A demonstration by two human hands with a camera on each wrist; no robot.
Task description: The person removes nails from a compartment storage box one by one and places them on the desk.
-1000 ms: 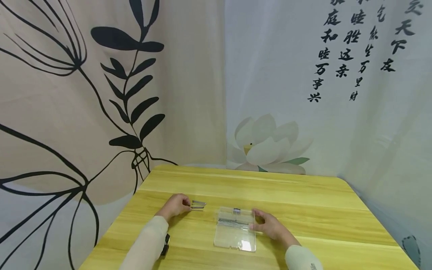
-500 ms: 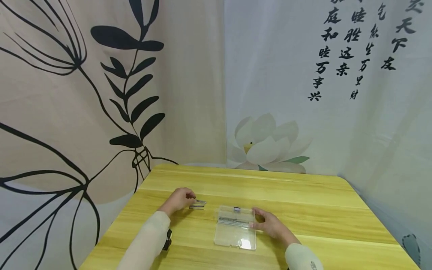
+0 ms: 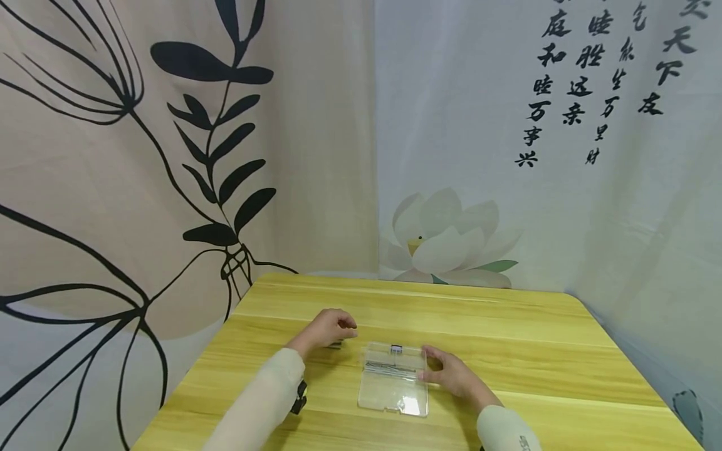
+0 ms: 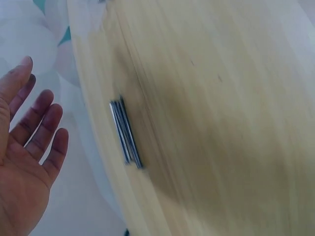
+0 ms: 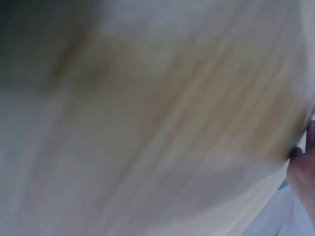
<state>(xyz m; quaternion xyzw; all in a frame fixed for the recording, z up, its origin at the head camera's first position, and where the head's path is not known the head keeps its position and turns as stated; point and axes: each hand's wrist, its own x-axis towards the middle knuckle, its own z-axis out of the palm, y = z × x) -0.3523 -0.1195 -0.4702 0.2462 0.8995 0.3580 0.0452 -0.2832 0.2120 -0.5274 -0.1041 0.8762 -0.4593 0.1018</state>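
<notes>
My left hand (image 3: 329,327) is in the air over the table, between a small group of nails and the clear box. In the left wrist view its fingers are loosely bent, with nothing seen between them. The slim metal nails (image 4: 127,132) lie side by side on the wood, partly covered by the hand in the head view. A flat clear plastic box (image 3: 393,394) lies with its lid open, and more thin nails (image 3: 390,371) rest in it. My right hand (image 3: 451,374) grips the box's right edge; only part of this hand (image 5: 302,172) enters the right wrist view.
The yellow wooden table (image 3: 536,351) carries everything. A pale printed curtain (image 3: 321,156) hangs right behind its far edge. A small dark label (image 3: 397,349) shows at the back of the box. The right wrist view is mostly blurred.
My left hand has left its place at the left ends of the nails and moved right, over them toward the box. My right hand and the box have stayed put.
</notes>
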